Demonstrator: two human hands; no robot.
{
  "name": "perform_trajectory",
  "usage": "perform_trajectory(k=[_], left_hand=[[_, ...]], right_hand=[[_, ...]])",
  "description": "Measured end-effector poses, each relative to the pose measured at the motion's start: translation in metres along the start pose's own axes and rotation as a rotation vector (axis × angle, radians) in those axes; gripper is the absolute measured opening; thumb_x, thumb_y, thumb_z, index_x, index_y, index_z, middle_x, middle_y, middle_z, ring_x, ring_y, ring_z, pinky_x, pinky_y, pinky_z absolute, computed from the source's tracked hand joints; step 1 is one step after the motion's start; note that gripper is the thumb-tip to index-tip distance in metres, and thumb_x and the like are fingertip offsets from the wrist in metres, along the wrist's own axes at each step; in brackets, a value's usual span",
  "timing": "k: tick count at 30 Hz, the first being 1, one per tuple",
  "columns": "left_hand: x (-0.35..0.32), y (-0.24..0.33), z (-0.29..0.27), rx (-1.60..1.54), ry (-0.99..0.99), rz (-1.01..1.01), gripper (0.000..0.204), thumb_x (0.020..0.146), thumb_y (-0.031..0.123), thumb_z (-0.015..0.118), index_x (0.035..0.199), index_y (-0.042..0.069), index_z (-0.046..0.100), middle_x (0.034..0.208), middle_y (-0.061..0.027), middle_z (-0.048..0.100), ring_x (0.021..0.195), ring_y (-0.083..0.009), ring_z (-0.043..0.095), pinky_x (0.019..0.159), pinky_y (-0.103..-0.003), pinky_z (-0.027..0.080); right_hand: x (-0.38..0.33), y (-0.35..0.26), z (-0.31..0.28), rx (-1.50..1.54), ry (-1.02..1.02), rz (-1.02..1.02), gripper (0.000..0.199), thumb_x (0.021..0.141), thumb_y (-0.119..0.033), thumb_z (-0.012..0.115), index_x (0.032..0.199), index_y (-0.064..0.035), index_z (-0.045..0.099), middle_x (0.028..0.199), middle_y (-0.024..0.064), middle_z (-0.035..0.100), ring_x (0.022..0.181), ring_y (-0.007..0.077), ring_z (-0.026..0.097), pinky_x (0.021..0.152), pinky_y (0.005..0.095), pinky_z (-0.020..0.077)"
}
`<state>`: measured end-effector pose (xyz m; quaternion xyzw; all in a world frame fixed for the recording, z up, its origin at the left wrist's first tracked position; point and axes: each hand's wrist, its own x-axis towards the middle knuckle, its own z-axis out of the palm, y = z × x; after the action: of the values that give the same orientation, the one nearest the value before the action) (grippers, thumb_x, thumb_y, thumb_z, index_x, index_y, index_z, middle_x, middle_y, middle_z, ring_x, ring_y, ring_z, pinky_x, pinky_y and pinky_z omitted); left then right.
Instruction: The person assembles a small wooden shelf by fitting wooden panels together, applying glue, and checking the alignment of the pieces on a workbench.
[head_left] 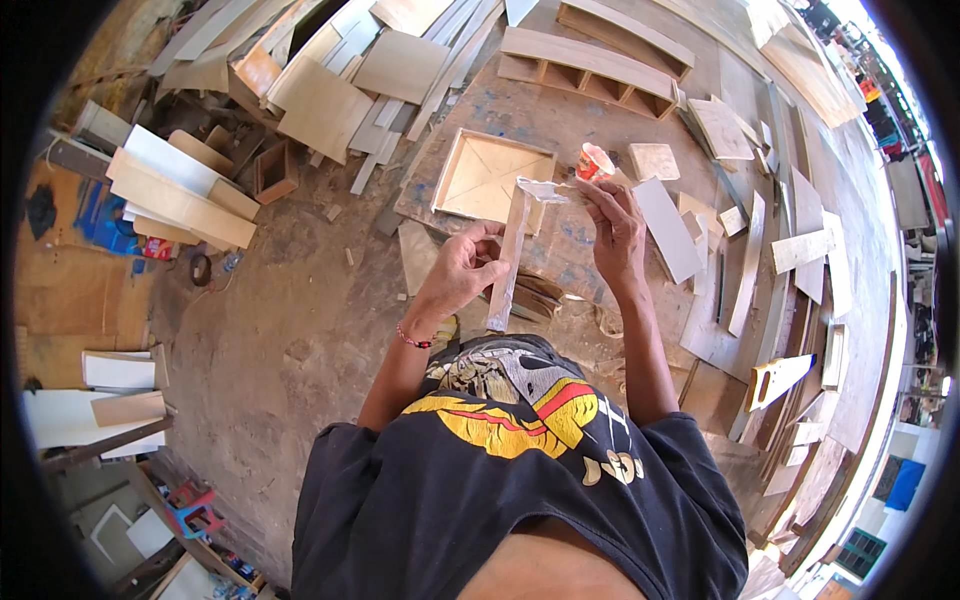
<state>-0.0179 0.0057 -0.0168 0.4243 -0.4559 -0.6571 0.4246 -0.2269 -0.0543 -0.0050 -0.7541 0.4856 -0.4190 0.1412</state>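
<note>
- The floor point(280, 330) is lying dusty and crowded, with plywood offcuts piling toward its far left corner and boards running along its right edge.
- A long compartmented wooden rack point(590, 70) is sitting near the far edge, and a shallow square tray point(490, 175) is resting just beyond the hands.
- The left hand point(462, 270) is closing around a narrow wooden strip point(508, 262), holding it nearly upright above the floor's middle; it looks light and stiff, best taken at mid-length as now.
- The right hand point(615, 225) is pinching a pale smeared scraper point(545, 190) against the strip's top end.
- A small red-and-white cup point(594, 162) is showing just past the right fingers; whether they are holding it I cannot tell.
</note>
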Motion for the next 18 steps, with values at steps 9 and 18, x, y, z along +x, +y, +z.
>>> perform_trajectory(k=[9, 18], left_hand=[[0.010, -0.008, 0.003, -0.033, -0.017, -0.086, 0.034, 0.077, 0.004, 0.055, 0.109, -0.001, 0.047, 0.083, -0.0024, 0.056, 0.065, -0.0057, 0.055, 0.053, -0.019, 0.048], [0.047, -0.036, 0.020, -0.013, 0.050, -0.090, 0.030, 0.078, 0.005, 0.055, 0.105, -0.007, 0.048, 0.083, -0.0073, 0.058, 0.071, -0.0111, 0.058, 0.057, -0.024, 0.052]], right_hand=[[-0.014, 0.031, 0.008, -0.073, 0.102, 0.123, 0.031, 0.075, 0.005, 0.052, 0.102, -0.0076, 0.060, 0.083, 0.0120, 0.055, 0.078, 0.0277, 0.053, 0.069, 0.0359, 0.0414], [0.013, 0.082, 0.009, -0.332, 0.165, 0.333, 0.011, 0.081, -0.006, 0.050, 0.087, 0.0012, 0.053, 0.069, 0.0209, 0.059, 0.066, 0.0355, 0.060, 0.056, 0.0422, 0.0452]])
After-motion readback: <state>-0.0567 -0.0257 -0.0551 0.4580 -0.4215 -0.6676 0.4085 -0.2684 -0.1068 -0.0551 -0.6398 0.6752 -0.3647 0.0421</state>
